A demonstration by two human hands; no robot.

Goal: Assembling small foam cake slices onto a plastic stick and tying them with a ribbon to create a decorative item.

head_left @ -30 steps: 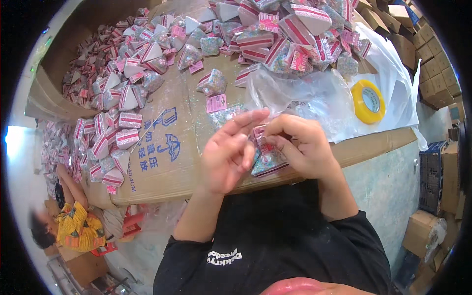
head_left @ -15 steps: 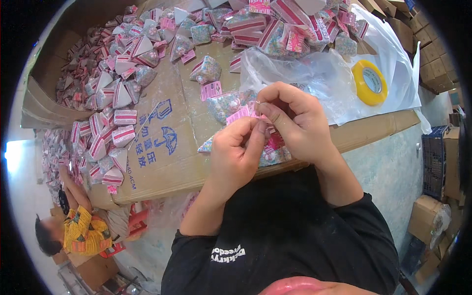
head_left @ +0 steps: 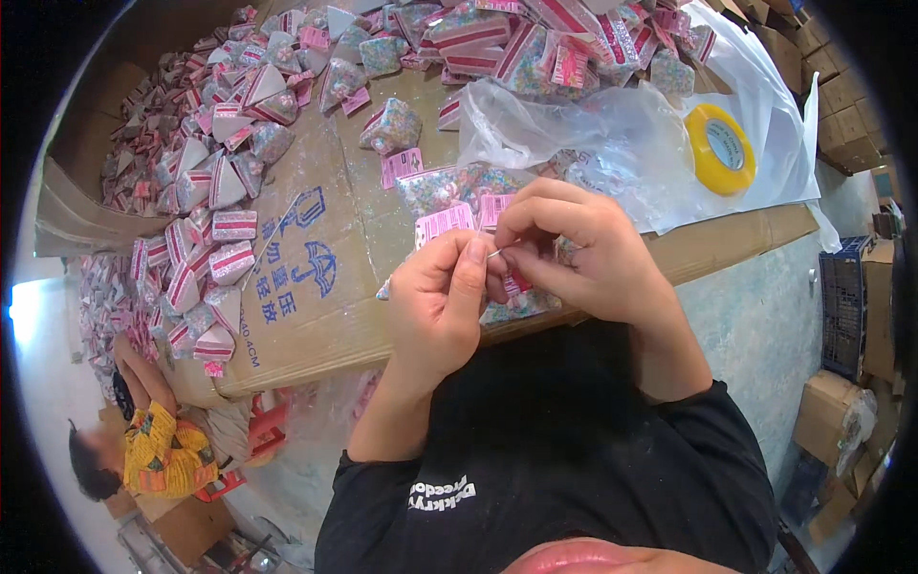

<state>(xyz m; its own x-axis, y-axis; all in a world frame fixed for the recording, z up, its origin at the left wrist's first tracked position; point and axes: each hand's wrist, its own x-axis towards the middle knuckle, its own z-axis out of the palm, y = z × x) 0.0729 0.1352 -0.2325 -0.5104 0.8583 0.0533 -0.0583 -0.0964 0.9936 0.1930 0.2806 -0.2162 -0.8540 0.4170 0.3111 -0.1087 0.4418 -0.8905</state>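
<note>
Both hands meet above the near edge of the cardboard [head_left: 335, 349]. My left hand [head_left: 435, 301] pinches a thin, pale string [head_left: 494, 253] between thumb and fingertips. The fingers of my right hand [head_left: 593, 253] are closed on the same string just to the right. Under and behind the hands lie sprinkle-covered, cake-slice-shaped pieces [head_left: 426, 191], partly hidden by my fingers. Two pink printed tags, one of them a left tag [head_left: 445, 222], show just beyond my fingertips. Another sprinkled cake-slice piece [head_left: 392, 126] with a pink tag [head_left: 402, 167] sits farther back.
Many similar pieces [head_left: 229, 182] are heaped at the left and back. Clear plastic film [head_left: 516, 124] and a yellow tape roll [head_left: 719, 150] lie at the right back. A person in a yellow patterned top [head_left: 167, 450] is at the lower left. Cardboard boxes [head_left: 827, 416] stand at right.
My fingertips have moved slightly lower and left, and my right fingers have drawn a little apart from my left. More of the pink tags and the string shows now.
</note>
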